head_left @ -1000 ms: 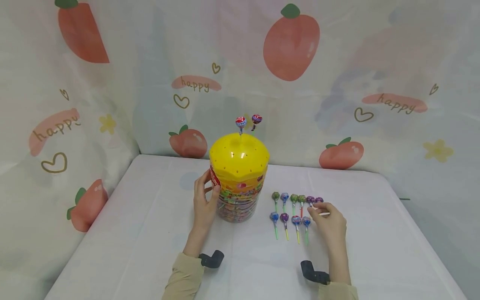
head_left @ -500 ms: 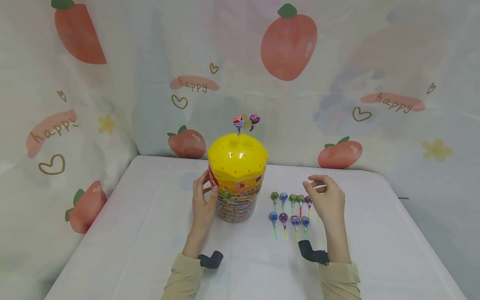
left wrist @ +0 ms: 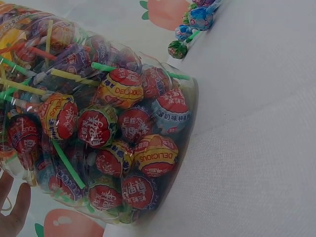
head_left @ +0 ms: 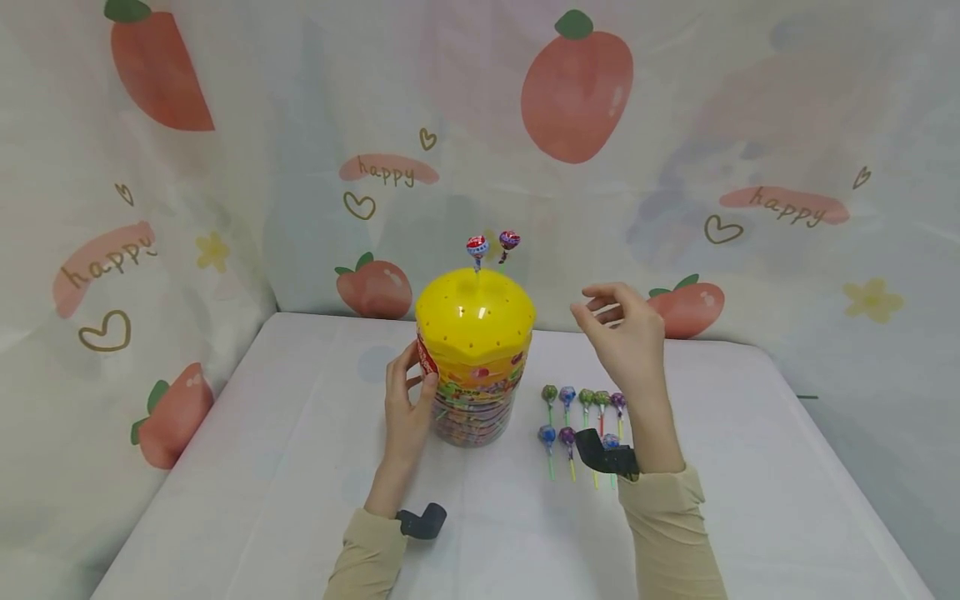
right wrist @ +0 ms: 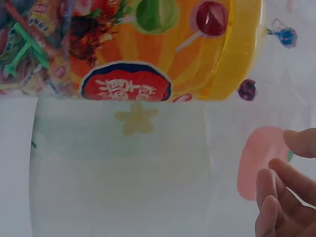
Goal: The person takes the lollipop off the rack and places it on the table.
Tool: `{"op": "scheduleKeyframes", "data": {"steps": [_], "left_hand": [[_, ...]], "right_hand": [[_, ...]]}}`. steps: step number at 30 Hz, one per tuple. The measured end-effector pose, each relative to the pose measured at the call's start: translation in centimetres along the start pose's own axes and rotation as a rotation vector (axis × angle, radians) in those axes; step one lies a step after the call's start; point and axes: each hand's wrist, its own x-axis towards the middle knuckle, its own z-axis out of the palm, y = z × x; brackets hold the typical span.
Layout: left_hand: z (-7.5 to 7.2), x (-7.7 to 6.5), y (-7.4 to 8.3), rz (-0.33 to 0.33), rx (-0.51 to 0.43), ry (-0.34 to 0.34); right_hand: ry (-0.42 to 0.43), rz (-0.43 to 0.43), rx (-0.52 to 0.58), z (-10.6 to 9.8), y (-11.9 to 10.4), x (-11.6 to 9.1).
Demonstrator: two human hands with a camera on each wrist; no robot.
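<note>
A clear jar (head_left: pixel 474 408) filled with wrapped lollipops stands upright on the table, topped by a yellow lid (head_left: pixel 476 312) with small holes. My left hand (head_left: pixel 405 408) holds the jar's left side, thumb in front and fingers behind. Two lollipops are up at the lid: a red-and-blue one (head_left: pixel 477 246) and a purple one (head_left: pixel 509 241) behind it. Raised to the jar's right is my right hand (head_left: pixel 624 333), with bent fingers and thumb apart and nothing visible between them. In the right wrist view the purple lollipop (right wrist: pixel 247 90) sits beyond the lid.
Two rows of lollipops lie on the white table right of the jar, among them a green one (head_left: pixel 550 393) and a blue one (head_left: pixel 547 434). My right forearm hides part of them. A cloth backdrop (head_left: pixel 300 233) with strawberry prints hangs behind.
My right hand has risen from the right end of the lollipop rows and swung up and left toward the lid. The left hand and jar stay in place.
</note>
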Motion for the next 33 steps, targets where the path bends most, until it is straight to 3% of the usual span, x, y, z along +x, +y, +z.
{"op": "scheduleKeyframes", "data": {"steps": [6, 17, 33], "left_hand": [[0.0, 0.0, -0.1, 0.008, 0.003, 0.001], [0.0, 0.0, 0.0, 0.03, 0.011, 0.008], [0.0, 0.0, 0.2, 0.041, 0.015, 0.001]], "right_hand": [[-0.028, -0.101, 0.037, 0.6, -2.3, 1.1], [-0.092, -0.194, 0.066, 2.2, -6.5, 2.0], [-0.153, -0.26, 0.094, 4.3, -8.8, 3.9]]}}
